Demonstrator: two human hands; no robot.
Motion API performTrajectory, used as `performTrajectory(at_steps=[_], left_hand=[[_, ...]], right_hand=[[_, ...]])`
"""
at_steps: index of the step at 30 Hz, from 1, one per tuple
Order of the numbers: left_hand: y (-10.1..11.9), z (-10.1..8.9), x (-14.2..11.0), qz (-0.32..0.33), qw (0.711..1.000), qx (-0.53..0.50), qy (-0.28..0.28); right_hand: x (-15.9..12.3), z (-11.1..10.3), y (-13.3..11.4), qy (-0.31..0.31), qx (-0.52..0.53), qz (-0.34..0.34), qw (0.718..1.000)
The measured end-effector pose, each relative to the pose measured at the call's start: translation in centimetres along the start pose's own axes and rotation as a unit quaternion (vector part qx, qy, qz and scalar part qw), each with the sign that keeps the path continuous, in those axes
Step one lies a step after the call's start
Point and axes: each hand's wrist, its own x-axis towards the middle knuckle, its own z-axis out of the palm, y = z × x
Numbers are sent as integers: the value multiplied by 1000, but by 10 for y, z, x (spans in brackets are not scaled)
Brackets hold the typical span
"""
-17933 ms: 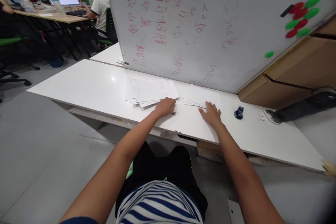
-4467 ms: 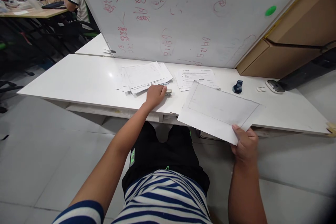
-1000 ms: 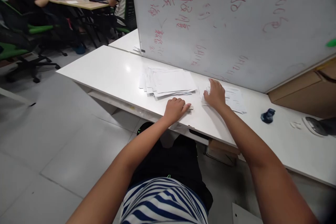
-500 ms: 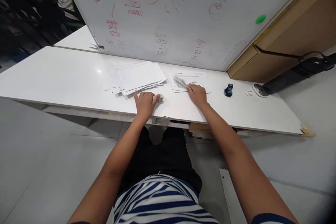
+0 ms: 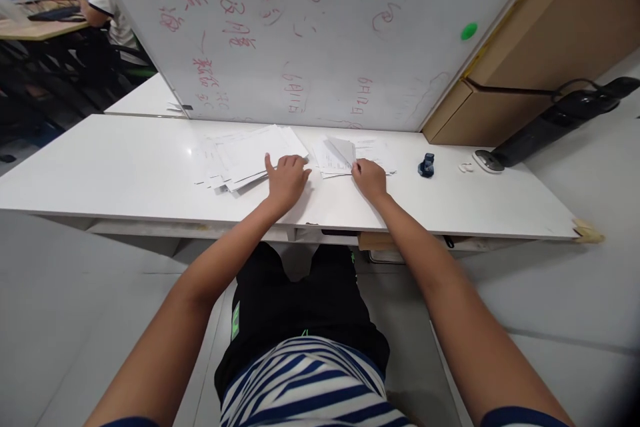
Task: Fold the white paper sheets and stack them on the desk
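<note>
Two piles of white paper lie on a long white table [image 5: 100, 173]. My left hand [image 5: 286, 179] rests palm down at the near right edge of the fanned left pile [image 5: 240, 155]; whatever lies under it is hidden. My right hand [image 5: 369, 177] pinches the near corner of the top sheet [image 5: 342, 147] of the right pile [image 5: 334, 161] and lifts it, so the sheet curls up off the printed pages below.
A whiteboard [image 5: 310, 27] with red writing and coloured magnets stands along the table's far edge. A small dark blue object [image 5: 427, 165] and a round base with a black arm [image 5: 545, 125] lie right of the piles. Cardboard boxes [image 5: 545, 33] stand at the right. A person [image 5: 107, 7] sits at a desk far left.
My right hand has pinched the top sheet of the right pile and raised its corner. My left hand has slid up over the small stapler-like object, which no longer shows.
</note>
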Motion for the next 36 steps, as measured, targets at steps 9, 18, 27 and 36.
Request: performTrajectory(at_steps=[9, 18, 27, 36], left_hand=[[67, 88, 43, -105, 940, -323, -39], [59, 102, 43, -88, 950, -293, 69], [67, 96, 36, 39, 982, -183, 35], [59, 114, 45, 112, 956, -264, 61]], right_hand=[[-3, -3, 3, 5, 17, -30, 999], [-2, -2, 6, -13, 55, -46, 997], [-5, -2, 4, 31, 69, -11, 997], [-5, 4, 9, 71, 82, -25, 994]])
